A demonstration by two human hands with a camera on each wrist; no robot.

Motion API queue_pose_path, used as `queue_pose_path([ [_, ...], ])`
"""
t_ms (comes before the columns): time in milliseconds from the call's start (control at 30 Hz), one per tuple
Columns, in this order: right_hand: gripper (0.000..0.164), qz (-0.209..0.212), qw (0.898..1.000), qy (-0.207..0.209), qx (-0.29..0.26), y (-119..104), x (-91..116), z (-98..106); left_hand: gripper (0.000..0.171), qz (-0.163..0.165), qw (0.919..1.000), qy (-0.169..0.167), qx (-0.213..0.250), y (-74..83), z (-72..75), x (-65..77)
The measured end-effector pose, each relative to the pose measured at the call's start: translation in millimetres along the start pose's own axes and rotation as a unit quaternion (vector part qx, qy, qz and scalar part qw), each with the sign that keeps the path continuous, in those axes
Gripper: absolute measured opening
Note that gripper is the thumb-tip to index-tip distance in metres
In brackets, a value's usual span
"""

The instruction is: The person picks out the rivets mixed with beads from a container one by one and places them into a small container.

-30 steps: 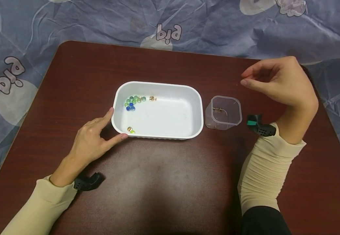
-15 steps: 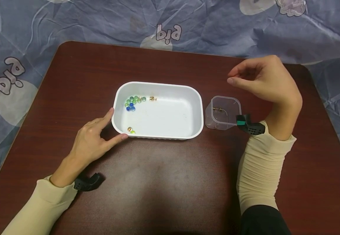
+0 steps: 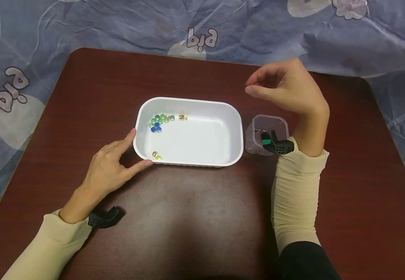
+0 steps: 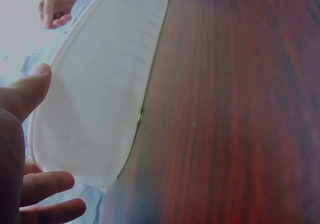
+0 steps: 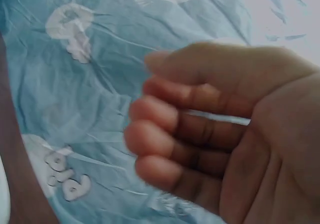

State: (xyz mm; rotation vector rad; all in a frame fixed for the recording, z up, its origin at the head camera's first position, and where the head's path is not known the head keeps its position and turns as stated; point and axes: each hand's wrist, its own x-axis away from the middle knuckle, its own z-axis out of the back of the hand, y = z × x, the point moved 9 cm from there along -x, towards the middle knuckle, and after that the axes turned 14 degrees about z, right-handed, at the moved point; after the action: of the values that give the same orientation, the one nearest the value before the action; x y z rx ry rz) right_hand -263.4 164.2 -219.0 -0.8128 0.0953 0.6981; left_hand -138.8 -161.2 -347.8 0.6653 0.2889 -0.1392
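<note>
"One cream sleeve [image 3: 45, 249] comes in at near left. What does the left hand [image 3: 106, 167] do at its end?"

"It touches the left end of the white tray [image 3: 195, 144]: fingers and thumb spread and fairly straight, thumb at the near rim, forefinger at the end wall. A black device [image 3: 103, 217] sits at the wrist."

"And where is the tray?"

"Near the middle of the dark red surface [image 3: 181, 217], lying flat."

"What lies in it?"

"At its left, in the far corner, green beads [image 3: 160, 121] cluster with a few blue beads [image 3: 153, 129] on their near side. In the near corner, a gold ball [image 3: 155, 154] lies just beside a yellow-green bead [image 3: 158, 158]. Slightly right of the cluster, along the far wall, is a gold piece [image 3: 181, 117]."

"Next along?"

"A clear box [image 3: 249, 142], just beside the tray's right end, with a thin metal piece [image 3: 256, 130] inside. A second black device [image 3: 284, 147] hides part of it."

"Then the right hand [image 3: 293, 87]?"

"Raised beyond the box, well apart from the left. Its fingers bend loosely, thumb close to forefinger; whether the tips touch, I can't tell."
</note>
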Motion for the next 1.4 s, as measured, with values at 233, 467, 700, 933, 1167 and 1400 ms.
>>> queue_pose_path([
  [233, 0.008, 0.01, 0.998, 0.005, -0.055, 4.3, -24.6, -19.7, 0.098, -0.003, 1.0, 0.006, 0.0, -0.9, 0.9, -0.1],
  [467, 0.012, 0.001, 0.999, -0.018, -0.043, 10.2, -43.3, -36.2, 0.097, -0.005, 1.0, 0.004, 0.001, -1.3, 0.0, -0.8],
  [700, 0.013, -0.008, 0.998, -0.031, -0.046, 16.3, -58.5, -51.7, 0.098, -0.005, 0.9999, 0.008, -0.002, -2.9, 0.1, -1.0],
  [933, 0.015, -0.025, 0.997, -0.041, -0.063, 20.2, -67.7, -67.6, 0.098, -0.008, 0.9999, 0.012, -0.002, -3.6, -0.4, -0.3],
  [1167, 0.012, -0.001, 0.995, -0.061, -0.079, 19.1, -78.1, -92.6, 0.097, -0.009, 0.9998, 0.015, -0.003, -4.0, 0.5, 0.3],
  [1400, 0.011, 0.001, 0.992, -0.11, -0.065, 23.1, -81.6, -120.0, 0.097, -0.008, 0.9999, 0.014, -0.002, -4.7, 0.9, -0.6],
])
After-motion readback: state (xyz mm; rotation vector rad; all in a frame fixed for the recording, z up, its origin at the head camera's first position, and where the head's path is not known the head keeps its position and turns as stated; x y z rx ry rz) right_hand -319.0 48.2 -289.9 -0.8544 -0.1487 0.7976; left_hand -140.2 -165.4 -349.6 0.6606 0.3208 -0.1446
